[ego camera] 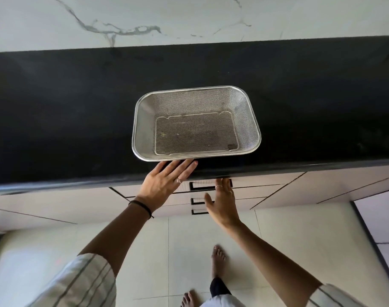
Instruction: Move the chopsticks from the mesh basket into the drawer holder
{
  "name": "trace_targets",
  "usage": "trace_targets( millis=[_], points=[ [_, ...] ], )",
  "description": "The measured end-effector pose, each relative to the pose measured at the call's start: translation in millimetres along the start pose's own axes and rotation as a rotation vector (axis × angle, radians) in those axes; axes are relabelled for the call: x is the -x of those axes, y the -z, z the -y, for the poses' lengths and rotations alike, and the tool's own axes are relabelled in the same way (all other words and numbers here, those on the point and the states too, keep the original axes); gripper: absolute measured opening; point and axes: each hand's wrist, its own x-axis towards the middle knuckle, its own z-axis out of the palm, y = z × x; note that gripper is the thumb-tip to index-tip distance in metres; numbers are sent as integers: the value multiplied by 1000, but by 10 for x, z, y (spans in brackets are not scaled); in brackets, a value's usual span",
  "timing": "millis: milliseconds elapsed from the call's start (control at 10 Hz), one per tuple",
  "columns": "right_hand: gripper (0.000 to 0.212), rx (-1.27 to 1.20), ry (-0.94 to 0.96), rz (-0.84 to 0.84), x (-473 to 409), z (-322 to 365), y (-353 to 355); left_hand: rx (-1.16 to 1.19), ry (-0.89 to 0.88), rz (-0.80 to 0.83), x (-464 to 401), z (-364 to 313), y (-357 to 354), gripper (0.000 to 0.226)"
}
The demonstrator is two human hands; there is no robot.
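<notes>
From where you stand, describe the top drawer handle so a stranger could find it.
Start at the black countertop holding the mesh basket. Below its front edge, three black bar handles stack on pale drawer fronts. The top drawer handle sits highest, with the right hand across its right end.

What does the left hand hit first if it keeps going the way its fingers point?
Probably the near rim of the mesh basket. The left hand lies flat and open, fingertips just short of that rim above the counter edge. Its height above the counter is unclear, so it might pass over the rim.
</notes>
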Motion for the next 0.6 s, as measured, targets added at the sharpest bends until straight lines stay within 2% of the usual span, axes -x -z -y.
trace_targets(
  millis=[300, 400, 500, 600],
  points=[
    [68, 25, -33, 40, 72, 39, 198, 60, 135, 140, -2, -143, 224, 78],
    [49, 35, -41, 69, 201, 63, 401, 110, 225, 243, 26, -258, 329, 84],
    [35, -90, 85, 87, 421, 105, 554, 158, 305, 267, 98, -339, 467, 84],
    [44, -138, 279, 30, 601, 243, 730, 222, 351, 249, 159, -383, 696, 72]
  ],
)
